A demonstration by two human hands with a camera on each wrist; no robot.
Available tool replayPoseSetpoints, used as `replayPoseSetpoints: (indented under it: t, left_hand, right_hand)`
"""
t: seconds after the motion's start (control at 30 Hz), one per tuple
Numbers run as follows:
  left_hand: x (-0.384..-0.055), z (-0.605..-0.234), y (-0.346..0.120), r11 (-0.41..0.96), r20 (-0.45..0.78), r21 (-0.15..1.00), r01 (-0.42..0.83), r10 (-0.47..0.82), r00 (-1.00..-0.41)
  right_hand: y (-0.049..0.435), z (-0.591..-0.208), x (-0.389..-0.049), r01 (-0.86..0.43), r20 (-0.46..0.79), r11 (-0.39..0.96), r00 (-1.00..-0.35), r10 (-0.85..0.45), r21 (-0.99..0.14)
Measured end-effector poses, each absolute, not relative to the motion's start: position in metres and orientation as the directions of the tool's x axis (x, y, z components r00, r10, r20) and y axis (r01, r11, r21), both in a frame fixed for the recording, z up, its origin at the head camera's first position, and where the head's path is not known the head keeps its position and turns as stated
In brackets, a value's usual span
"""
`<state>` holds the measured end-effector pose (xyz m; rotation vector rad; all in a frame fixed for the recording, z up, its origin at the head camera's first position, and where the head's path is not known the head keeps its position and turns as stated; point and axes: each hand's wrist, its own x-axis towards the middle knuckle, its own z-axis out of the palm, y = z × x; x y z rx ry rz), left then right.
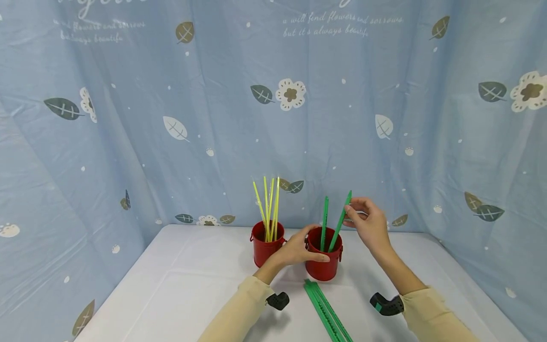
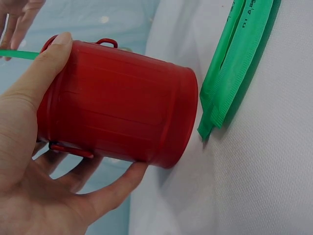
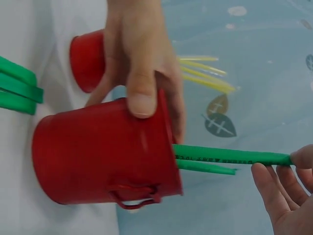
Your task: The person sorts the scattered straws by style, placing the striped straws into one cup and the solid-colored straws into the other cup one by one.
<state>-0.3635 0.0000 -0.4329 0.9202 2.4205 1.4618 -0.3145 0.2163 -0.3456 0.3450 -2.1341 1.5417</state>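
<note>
My left hand (image 1: 295, 249) grips a small red metal bucket (image 1: 322, 270) by its side, thumb at the front of the rim and fingers round the body in the left wrist view. Two slim green-wrapped straws stand in this bucket. One leans right, and my right hand (image 1: 371, 225) pinches this green straw (image 3: 220, 154) near its top end between thumb and fingers. The other green straw (image 1: 325, 216) stands nearly upright beside it, untouched. Their lower ends are hidden inside the bucket. In front of the bucket, several green-wrapped straws (image 1: 325, 308) lie side by side on the table.
Left of the held bucket stands a second red bucket (image 1: 259, 251) with several yellow straws (image 1: 269, 204) in clear wrappers. The white table (image 1: 188, 285) ends at a blue printed curtain (image 1: 222, 104) behind. Dark wrist mounts sit below both hands.
</note>
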Motion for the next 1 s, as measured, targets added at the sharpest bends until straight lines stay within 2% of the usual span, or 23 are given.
replayPoseSetpoints:
  t: [0.27,0.6,1.0]
  left_hand:
    - [-0.364,-0.434,0.0,0.339,0.165,0.843,0.417,0.576,-0.801]
    - [-0.364,-0.435,0.0,0.346,0.16,0.841,0.415,0.574,-0.803]
    - [-0.363,-0.435,0.0,0.358,0.152,0.841,0.405,0.563,-0.813]
  right_hand:
    - [0.199,-0.348,-0.298,-0.435,0.482,0.381,-0.875,0.035,-0.816]
    - [0.207,-0.384,-0.322,-0.407,0.453,0.381,-0.891,0.037,-0.83]
    - [0.213,-0.388,-0.326,-0.422,0.477,0.437,-0.878,0.021,-0.795]
